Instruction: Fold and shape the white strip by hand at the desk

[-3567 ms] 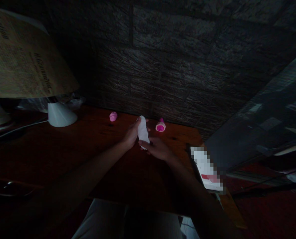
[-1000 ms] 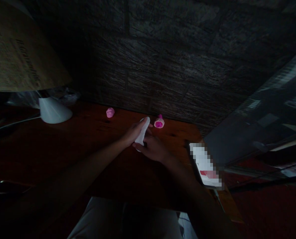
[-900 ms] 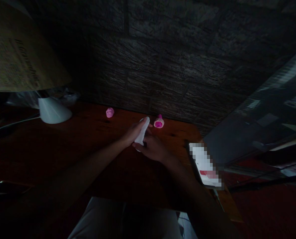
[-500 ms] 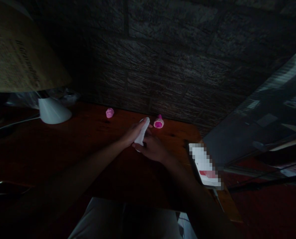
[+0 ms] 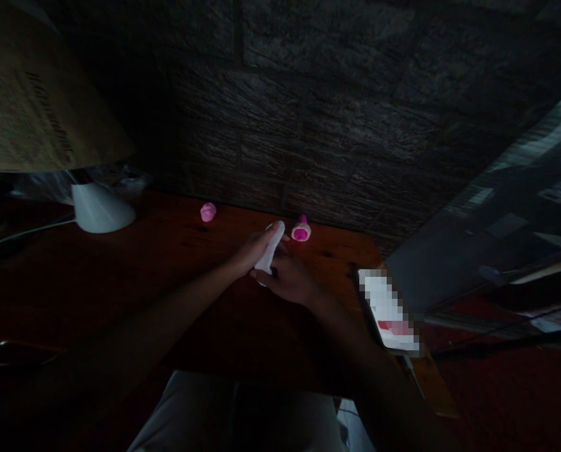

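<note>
Between my two hands, over the wooden table, is a long white piece of what looks like modelling clay. My left hand is closed along its left side, with the thumb lying on the upper part. Gripping the lower end from the right is my right hand, its thumb across the piece; its other fingers are partly hidden. Behind the hands sits a small pink lump, apart from them. A pale pink piece with a magenta centre lies just beyond my right hand.
A phone with a lit, blurred screen rests at the table's right edge, a cable at its lower end. On the left stands a white lamp base under a brown shade. A dark block wall rises behind the table.
Both hands and the white clay stay almost in place. The whole view has shifted very slightly; nothing was picked up or let go.
</note>
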`<state>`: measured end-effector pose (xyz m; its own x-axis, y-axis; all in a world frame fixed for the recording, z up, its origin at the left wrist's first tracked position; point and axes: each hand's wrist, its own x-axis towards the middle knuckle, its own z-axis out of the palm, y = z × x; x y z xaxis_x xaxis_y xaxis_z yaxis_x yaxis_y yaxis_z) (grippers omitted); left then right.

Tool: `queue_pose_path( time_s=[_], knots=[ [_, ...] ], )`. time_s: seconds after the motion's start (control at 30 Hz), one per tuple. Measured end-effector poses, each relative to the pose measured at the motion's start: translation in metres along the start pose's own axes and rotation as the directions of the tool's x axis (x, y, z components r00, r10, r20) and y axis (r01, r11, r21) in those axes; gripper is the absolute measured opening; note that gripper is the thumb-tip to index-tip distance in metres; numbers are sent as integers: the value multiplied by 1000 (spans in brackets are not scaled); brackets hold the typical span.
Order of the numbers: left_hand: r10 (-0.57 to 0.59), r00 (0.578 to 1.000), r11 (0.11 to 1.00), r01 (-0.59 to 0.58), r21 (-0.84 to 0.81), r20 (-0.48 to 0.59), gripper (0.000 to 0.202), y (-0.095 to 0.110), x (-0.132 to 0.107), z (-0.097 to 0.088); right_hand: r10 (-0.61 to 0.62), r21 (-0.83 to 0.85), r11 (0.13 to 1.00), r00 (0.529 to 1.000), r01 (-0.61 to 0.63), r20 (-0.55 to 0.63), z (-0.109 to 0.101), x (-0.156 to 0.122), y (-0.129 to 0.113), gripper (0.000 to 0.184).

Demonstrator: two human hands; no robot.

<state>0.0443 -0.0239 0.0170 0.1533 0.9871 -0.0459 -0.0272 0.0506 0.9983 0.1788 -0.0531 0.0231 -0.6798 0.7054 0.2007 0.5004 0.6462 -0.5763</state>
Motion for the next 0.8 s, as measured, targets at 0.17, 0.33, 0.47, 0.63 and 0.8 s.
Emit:
queue_pose_path(
  time_s=[0.17, 0.33, 0.47, 0.63, 0.8],
  knots=[
    [-10, 1000, 1000, 10, -20, 5, 54, 1, -1, 1, -21, 5, 1000, 1000, 22, -7, 1, 0, 2, 15],
    [17, 1000, 1000, -17, 6, 21, 52, 0, -1, 1, -19, -10, 1000, 1000, 19, -18, 2, 0, 2, 18],
    [19, 1000, 999, -20, 38, 15, 48, 1, -2, 1, -15, -32, 999, 1000, 15, -1, 1, 0, 0, 19],
    [27, 1000, 998, -27, 61, 9, 46, -1, 1, 1, -28, -42, 999, 1000, 27, -13, 1, 0, -1, 17],
    [18, 1000, 997, -19, 71, 14, 47, -1, 1, 1, -6, -45, 999, 1000, 6, -7, 2, 0, 0, 18]
  ],
)
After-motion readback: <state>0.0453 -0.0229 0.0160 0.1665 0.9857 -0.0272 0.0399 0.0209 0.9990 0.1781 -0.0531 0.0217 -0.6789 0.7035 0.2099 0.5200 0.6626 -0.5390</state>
